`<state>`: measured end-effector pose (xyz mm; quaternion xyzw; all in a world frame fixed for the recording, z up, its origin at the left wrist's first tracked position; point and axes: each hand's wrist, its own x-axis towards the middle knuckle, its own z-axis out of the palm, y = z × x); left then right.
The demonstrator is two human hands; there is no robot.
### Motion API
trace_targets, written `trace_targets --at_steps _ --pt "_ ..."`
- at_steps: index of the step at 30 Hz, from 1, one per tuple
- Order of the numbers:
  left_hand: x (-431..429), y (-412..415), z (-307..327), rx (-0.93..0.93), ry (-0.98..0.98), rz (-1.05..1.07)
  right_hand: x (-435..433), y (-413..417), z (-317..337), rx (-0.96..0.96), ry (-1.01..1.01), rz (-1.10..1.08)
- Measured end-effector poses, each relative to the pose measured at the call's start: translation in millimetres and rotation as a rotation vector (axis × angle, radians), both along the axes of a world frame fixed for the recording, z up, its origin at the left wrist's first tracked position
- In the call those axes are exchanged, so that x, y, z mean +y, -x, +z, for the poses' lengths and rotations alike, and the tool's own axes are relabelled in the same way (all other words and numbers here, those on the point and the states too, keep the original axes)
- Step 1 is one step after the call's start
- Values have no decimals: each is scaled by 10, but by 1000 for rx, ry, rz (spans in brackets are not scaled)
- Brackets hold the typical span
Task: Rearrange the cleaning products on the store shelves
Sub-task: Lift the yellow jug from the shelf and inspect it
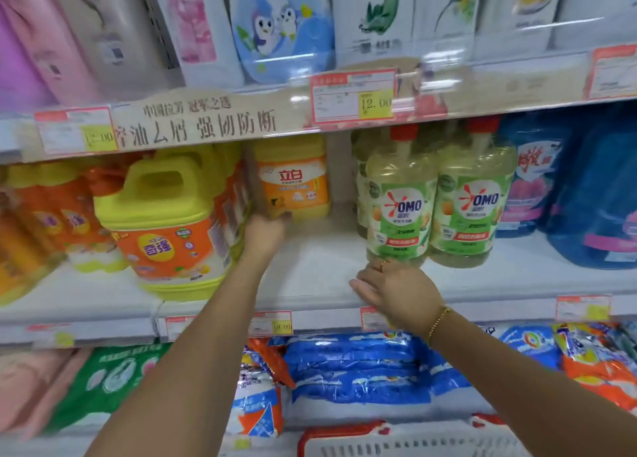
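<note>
My left hand [267, 234] reaches deep into the middle shelf [310, 270] and meets the lower left corner of a yellow dish-soap bottle with an orange label [296, 184] at the back. Motion blur hides how its fingers lie. My right hand [396, 289] hovers over the shelf's front edge with its fingers spread and relaxed. Its fingertips are at the base of the left of two green-labelled OMO bottles [401, 208], which stands beside its twin [474, 205]. A large yellow jug with an orange label [165, 229] stands to the left of my left arm.
Orange and yellow bottles [41, 222] crowd the far left and blue refill bags [593, 194] the right. White boxed packs [282, 25] fill the shelf above. Blue detergent bags [355, 367] lie on the shelf below, over a red-and-white basket [396, 443].
</note>
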<state>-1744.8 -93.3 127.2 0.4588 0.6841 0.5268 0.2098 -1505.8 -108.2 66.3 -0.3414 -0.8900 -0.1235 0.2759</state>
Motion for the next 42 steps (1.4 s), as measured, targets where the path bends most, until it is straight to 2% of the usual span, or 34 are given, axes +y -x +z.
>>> trace_targets --at_steps 4,5,8,10,13,15,18,21,25,29,32,36,39,42 --pt "538 289 46 314 -55 68 23 12 -131 100 -88 -52" --pt "669 362 46 311 -85 51 23 7 -149 112 -77 -54" --pt "934 448 -22 76 -149 46 43 -24 -191 125 -93 -58" --pt "939 384 -53 1 -167 61 37 -18 -192 136 -102 -66" --pt "914 303 -70 -35 -247 -14 23 -10 -189 132 -102 -72" --pt "838 262 -48 -41 -195 -25 18 -9 -171 139 -76 -64" --pt "598 85 65 -28 -119 47 2 3 -140 143 -62 -66" --pt "275 -151 221 30 -152 77 -47 4 -80 120 -41 -94" --pt "-281 -302 245 115 -273 94 -99 5 40 94 171 -128" --pt "-677 -246 103 156 -247 95 -270 -11 265 353 507 -79" --pt "-1019 -279 13 153 -263 43 -445 40 504 560 613 -53" --pt "-1454 -390 16 204 -346 -9 -637 130 824 657 868 -47" --pt "-1702 -488 165 270 -425 -24 -815 92 1040 727 900 104" --pt "-1927 -633 425 319 -559 -20 -1036 -34 1211 899 878 246"
